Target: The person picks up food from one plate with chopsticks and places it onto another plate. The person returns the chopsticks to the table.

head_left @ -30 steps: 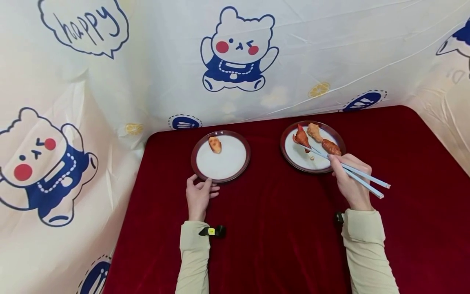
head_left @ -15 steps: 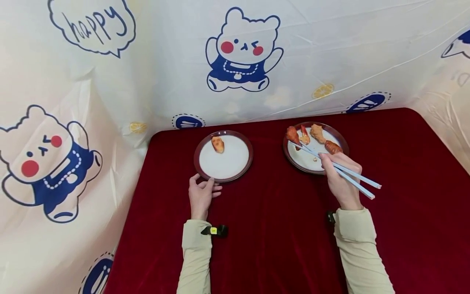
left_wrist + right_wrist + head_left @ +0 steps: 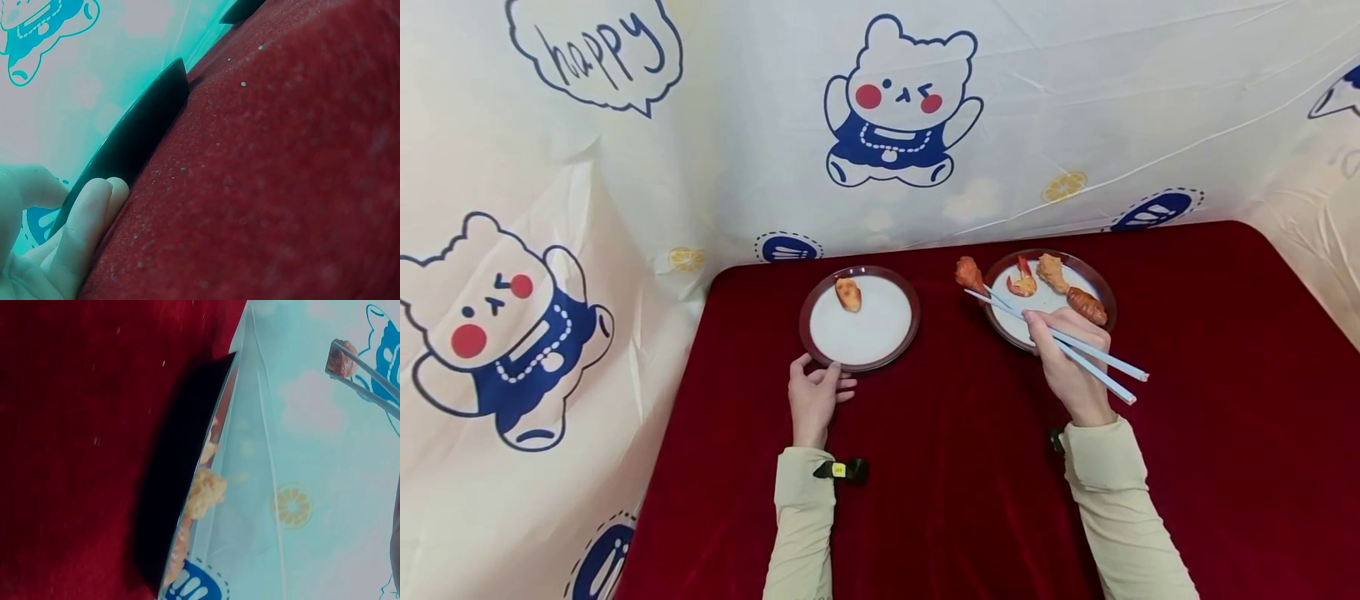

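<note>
R plate (image 3: 1037, 297) w/ prawn (image 3: 1022, 280), R hand (image 3: 1071, 358) gripping chopsticks (image 3: 1105, 357) w/ drumstick (image 3: 969, 273), L hand (image 3: 813, 402) loose

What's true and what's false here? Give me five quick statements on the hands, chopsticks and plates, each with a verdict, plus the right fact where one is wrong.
1. The right hand holds the chopsticks. True.
2. The chopsticks grip the drumstick in the air. True.
3. The left plate has no food on it. False: a browned piece lies toward its far side.
4. The left hand touches the near rim of the left plate. True.
5. The red-tailed piece is on the left plate. False: it lies on the right plate.
</note>
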A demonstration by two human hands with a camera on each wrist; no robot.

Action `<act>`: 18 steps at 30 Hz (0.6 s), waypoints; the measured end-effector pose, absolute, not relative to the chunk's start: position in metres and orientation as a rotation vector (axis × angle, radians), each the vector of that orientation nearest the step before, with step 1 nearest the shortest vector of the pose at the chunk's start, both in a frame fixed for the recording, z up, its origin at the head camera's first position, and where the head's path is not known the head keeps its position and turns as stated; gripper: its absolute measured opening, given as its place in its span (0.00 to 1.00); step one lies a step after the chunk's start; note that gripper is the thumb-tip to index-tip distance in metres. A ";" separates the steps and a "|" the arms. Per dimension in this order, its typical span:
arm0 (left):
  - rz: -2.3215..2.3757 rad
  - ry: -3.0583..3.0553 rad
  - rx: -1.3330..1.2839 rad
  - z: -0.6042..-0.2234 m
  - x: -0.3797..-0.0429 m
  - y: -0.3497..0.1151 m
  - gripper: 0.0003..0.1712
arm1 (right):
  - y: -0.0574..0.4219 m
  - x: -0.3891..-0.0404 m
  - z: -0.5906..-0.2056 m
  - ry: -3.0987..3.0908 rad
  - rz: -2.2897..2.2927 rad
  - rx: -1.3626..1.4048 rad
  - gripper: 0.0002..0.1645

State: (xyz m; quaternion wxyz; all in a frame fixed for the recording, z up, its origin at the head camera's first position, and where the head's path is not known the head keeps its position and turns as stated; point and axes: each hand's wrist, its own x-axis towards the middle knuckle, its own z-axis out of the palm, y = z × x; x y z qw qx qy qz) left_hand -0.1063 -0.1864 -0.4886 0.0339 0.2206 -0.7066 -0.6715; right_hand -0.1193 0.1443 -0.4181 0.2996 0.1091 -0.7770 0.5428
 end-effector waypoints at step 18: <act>-2.065 -2.166 0.692 -0.487 -0.106 -0.185 0.35 | 0.121 -0.125 -0.419 -2.037 1.507 0.368 0.09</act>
